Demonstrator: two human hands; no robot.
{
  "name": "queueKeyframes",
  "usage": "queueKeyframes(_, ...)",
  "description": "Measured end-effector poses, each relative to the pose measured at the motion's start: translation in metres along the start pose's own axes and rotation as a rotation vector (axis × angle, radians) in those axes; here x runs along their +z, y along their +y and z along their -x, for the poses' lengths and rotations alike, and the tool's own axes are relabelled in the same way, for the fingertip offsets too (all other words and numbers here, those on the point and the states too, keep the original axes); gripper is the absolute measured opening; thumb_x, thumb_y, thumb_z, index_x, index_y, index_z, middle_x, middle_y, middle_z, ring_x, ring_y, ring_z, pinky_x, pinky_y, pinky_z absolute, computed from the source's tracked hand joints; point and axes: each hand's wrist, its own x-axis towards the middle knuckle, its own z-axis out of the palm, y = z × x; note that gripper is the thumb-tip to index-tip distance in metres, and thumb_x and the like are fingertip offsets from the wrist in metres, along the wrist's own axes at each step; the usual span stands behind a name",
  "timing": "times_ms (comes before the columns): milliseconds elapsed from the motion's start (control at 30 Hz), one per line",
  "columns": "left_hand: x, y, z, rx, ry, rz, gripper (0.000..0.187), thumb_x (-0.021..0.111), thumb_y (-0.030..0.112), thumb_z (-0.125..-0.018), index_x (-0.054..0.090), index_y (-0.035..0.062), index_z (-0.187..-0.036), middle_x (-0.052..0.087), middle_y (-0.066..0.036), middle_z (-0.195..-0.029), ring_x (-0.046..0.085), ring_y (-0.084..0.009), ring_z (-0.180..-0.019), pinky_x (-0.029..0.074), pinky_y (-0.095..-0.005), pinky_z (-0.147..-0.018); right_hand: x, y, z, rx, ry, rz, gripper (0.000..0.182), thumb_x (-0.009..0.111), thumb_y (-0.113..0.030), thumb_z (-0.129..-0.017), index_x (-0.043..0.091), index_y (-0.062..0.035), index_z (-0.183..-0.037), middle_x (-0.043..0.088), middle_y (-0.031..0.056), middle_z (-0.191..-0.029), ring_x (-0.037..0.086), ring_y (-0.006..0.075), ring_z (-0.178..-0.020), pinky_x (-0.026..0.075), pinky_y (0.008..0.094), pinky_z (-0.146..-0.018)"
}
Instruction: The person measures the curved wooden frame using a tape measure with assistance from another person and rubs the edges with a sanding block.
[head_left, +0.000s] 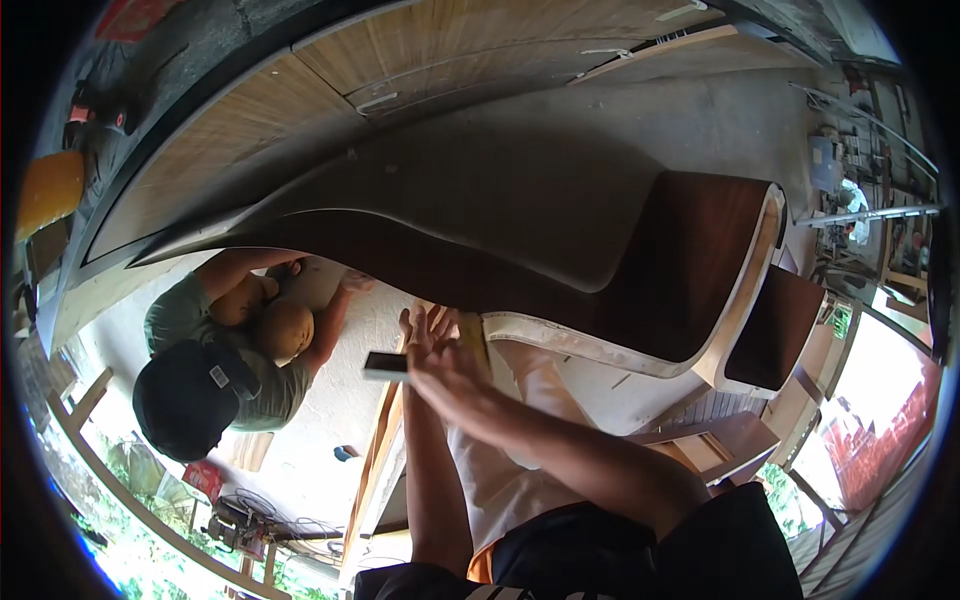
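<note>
Panel (450, 268), dark and curved, is stretching lengthwise left to right just beyond the left hand's (424, 324) spread fingers; contact is unclear. Farther from it, the right hand (441, 367) is crossing over, fingers apparently closed around a rectangular block (385, 366).

The far side is spanned by wood-grained panels (240, 150) edged with a dark strip. Beyond the middle, a dull grey floor (730, 125) is left in shade, while the near left floor is brightly lit. At the right, metal bars (875, 215) are surrounded by clutter. Daylight is admitted through a right-hand opening (872, 425); greenery (150, 490) is seen at near left.
</note>
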Motion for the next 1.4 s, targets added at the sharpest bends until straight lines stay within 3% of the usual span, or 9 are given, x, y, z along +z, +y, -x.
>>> queueKeyframes(233,-0.106,-0.040,-0.021,0.333,-0.285,-0.609,0.043,0.033,0.031,-0.096,0.022,0.0100,-0.131,0.043,-0.018,-0.128,0.045,-0.0302,-0.117,0.036,-0.0410,-0.098,0.030,-0.004,0.010,-0.101,0.019,0.068,0.049,0.060,-0.010,-0.079,0.043,0.0077,-0.121,0.061,0.0222,-0.094,0.062,0.0256,-0.067,0.052,0.0338,-0.053)
queueKeyframes(333,-0.002,0.022,0.012,-0.142,-0.030,-0.281,0.072,0.049,0.036,-0.091,0.000,0.0097,-0.138,0.024,-0.030,-0.135,0.041,-0.0363,-0.119,0.030,-0.0457,-0.103,-0.011,-0.048,0.056,-0.280,0.208,0.009,0.034,0.062,-0.013,-0.078,0.051,0.0009,-0.108,0.056,0.0115,-0.069,0.052,0.0194,-0.054,0.045,0.0334,-0.041)
queueKeyframes(633,0.029,0.007,0.026,-0.178,0.075,-0.290,0.070,0.048,0.047,-0.088,0.008,0.0125,-0.133,0.026,-0.028,-0.135,0.028,-0.0376,-0.127,0.024,-0.0446,-0.106,-0.085,-0.017,0.045,-0.169,-0.131,0.083,0.038,0.060,-0.003,-0.073,0.047,0.0160,-0.103,0.057,0.0140,-0.057,0.058,0.0161,-0.051,0.048,0.0270,-0.041)
queueKeyframes(667,0.028,0.003,0.024,-0.183,0.071,-0.292,0.070,0.048,0.047,-0.088,0.008,0.0125,-0.133,0.026,-0.028,-0.135,0.028,-0.0376,-0.127,0.024,-0.0446,-0.106,-0.079,-0.024,0.051,-0.221,0.291,0.629,0.050,0.059,-0.001,-0.071,0.041,0.0208,-0.112,0.058,0.0160,-0.060,0.060,0.0178,-0.053,0.049,0.0271,-0.044)
queueKeyframes(767,0.024,-0.009,0.023,-0.084,0.114,-0.223,0.069,0.049,0.048,-0.087,0.012,0.0112,-0.133,0.036,-0.027,-0.127,0.032,-0.0384,-0.124,0.027,-0.0437,-0.104,-0.046,-0.004,0.041,-0.040,-0.129,0.073,0.059,0.057,-0.002,-0.072,0.031,0.0236,-0.120,0.060,0.0178,-0.063,0.061,0.0178,-0.057,0.050,0.0261,-0.045)
queueKeyframes(800,0.036,-0.008,0.026,-0.077,0.200,-0.207,0.068,0.048,0.048,-0.087,0.013,0.0112,-0.133,0.038,-0.026,-0.125,0.036,-0.0383,-0.122,0.029,-0.0437,-0.103,-0.016,0.009,0.039,-0.050,0.032,0.095,0.041,0.057,-0.001,-0.074,0.048,0.0164,-0.110,0.049,0.0429,-0.100,0.059,0.0176,-0.048,0.050,0.0268,-0.038)
queueKeyframes(1000,0.015,-0.013,0.015,-0.162,0.222,0.010,0.045,0.052,0.036,-0.088,0.042,0.0100,-0.123,0.051,-0.023,-0.112,0.050,-0.0326,-0.105,0.038,-0.0456,-0.093,0.017,0.034,0.033,-0.057,0.074,0.257,0.068,0.058,-0.006,-0.073,0.027,0.0084,-0.132,0.063,0.0241,-0.088,0.062,0.0249,-0.066,0.053,0.0366,-0.069)
queueKeyframes(1067,0.014,-0.046,0.022,0.184,0.218,-0.173,0.045,0.053,0.039,-0.087,0.041,0.0135,-0.122,0.052,-0.021,-0.111,0.052,-0.0297,-0.100,0.040,-0.0422,-0.088,0.010,0.040,0.034,-0.071,0.087,0.203,0.066,0.058,-0.005,-0.074,0.028,0.0077,-0.132,0.062,0.0238,-0.086,0.062,0.0259,-0.067,0.052,0.0369,-0.068)
queueKeyframes(1400,0.040,0.003,0.071,-0.165,0.081,0.039,0.053,0.042,0.040,-0.092,0.018,0.0203,-0.135,0.029,-0.023,-0.137,0.035,-0.0298,-0.124,0.025,-0.0396,-0.106,-0.055,-0.010,0.064,-0.157,-0.040,0.120,0.057,0.057,-0.003,-0.074,0.035,0.0187,-0.122,0.061,0.0185,-0.065,0.061,0.0203,-0.054,0.051,0.0297,-0.045)
